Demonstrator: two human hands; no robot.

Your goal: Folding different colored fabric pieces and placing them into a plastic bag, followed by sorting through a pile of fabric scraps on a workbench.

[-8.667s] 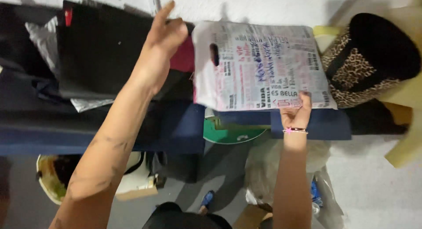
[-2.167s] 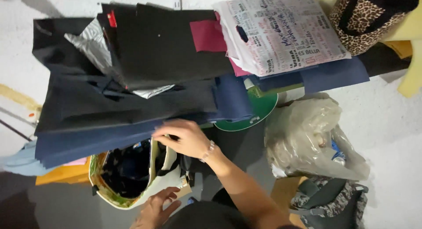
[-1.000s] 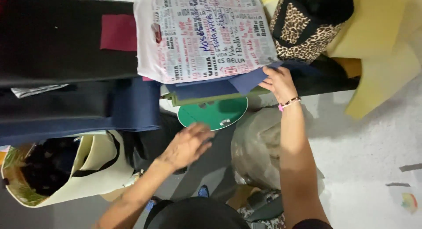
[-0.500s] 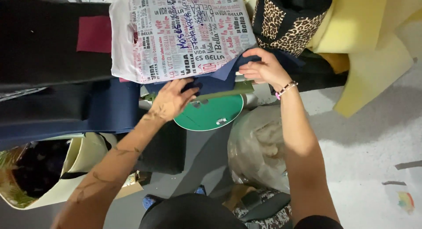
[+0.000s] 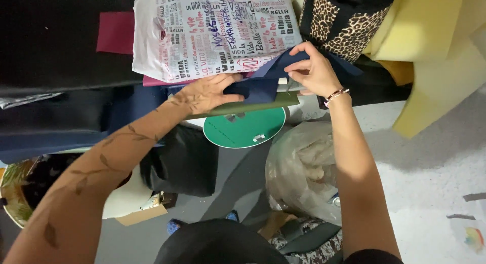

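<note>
Under the printed plastic bag (image 5: pixel 212 33), navy cloth (image 5: pixel 263 81): right hand (image 5: pixel 314 69) pinches its raised corner, left hand (image 5: pixel 207 94) lies flat, gripping its lower edge. Beneath it, green round disc (image 5: pixel 245 127); beside that, clear stuffed bag (image 5: pixel 304 167).

bare arms, no sleeves
left forearm (image 5: pixel 109 157) carries a leafy vine tattoo — right wrist wears a beaded bracelet (image 5: pixel 336 95).

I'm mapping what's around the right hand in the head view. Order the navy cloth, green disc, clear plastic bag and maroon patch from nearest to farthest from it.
From the right hand:
1. Navy cloth, pinched in it.
2. Green disc, below-left.
3. Clear plastic bag, further below.
4. Maroon patch, far left.
</note>
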